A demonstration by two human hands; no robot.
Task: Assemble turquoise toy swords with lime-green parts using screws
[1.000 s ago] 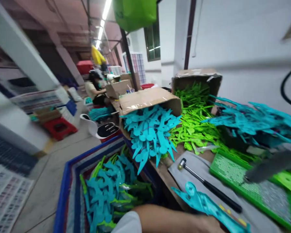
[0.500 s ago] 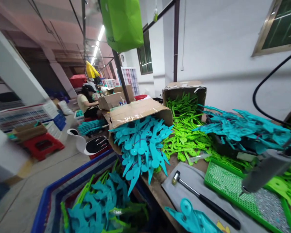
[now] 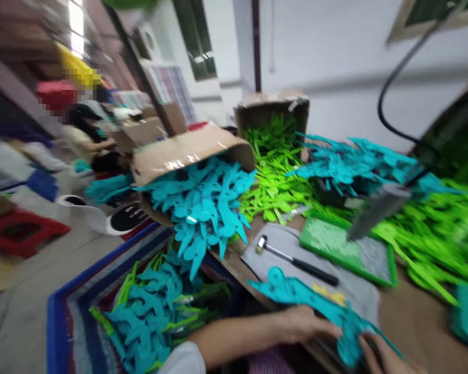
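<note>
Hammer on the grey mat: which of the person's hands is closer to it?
Left. The left hand rests on the teal plastic piece just below the hammer; the right hand is farther, at the picture's bottom edge.

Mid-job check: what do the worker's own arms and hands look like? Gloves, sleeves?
No gloves on either hand. Behind the left hand the forearm is uncovered up to a short white sleeve. Only part of the right hand shows, at the bottom edge; no wristwear visible, though blurred.

Teal plastic part [image 3: 312, 304], lime-green parts [image 3: 275, 189], green tray [image 3: 390, 267], grey mat [image 3: 281, 249], blue-rimmed bin [image 3: 54, 322].
</note>
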